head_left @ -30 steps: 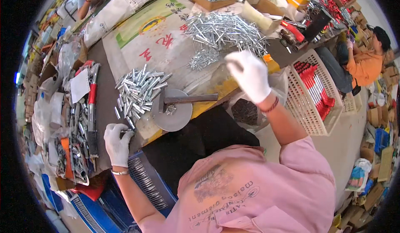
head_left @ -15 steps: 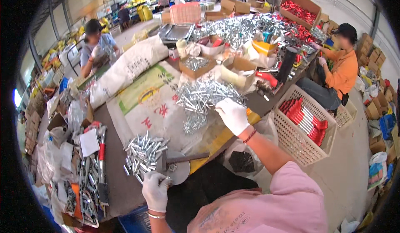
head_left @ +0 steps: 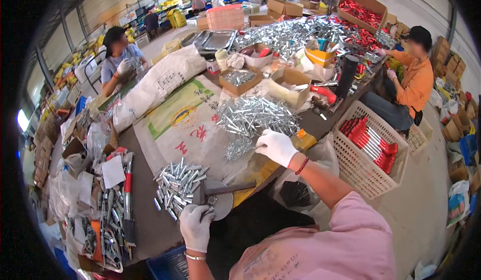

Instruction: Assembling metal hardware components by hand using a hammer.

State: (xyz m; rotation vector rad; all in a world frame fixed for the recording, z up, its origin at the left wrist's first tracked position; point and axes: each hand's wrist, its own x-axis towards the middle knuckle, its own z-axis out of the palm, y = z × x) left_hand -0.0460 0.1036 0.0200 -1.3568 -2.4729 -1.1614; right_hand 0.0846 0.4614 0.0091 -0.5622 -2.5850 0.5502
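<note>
My left hand, in a white glove, is at the table's near edge beside a round grey plate. Its thumb and fingers are pinched together; what they hold is too small to make out. Just beyond it lies a hammer, its handle pointing right, and a heap of short silver metal tubes. My gloved right hand reaches to the near edge of a pile of thin silver pins. Its fingers are bent together and point left, beside a smaller heap of fine metal parts; their tips hide any held piece.
A white crate with red-handled tools stands right of the table. Cardboard boxes, a rolled white sack and a metal-parts mound fill the far side. Loose tools lie left. Two co-workers sit across and at right.
My right hand has shifted slightly left and nearer me along the pin pile. My left hand stays by the plate. The co-worker at far left has lowered a gloved hand. The view has shifted slightly.
</note>
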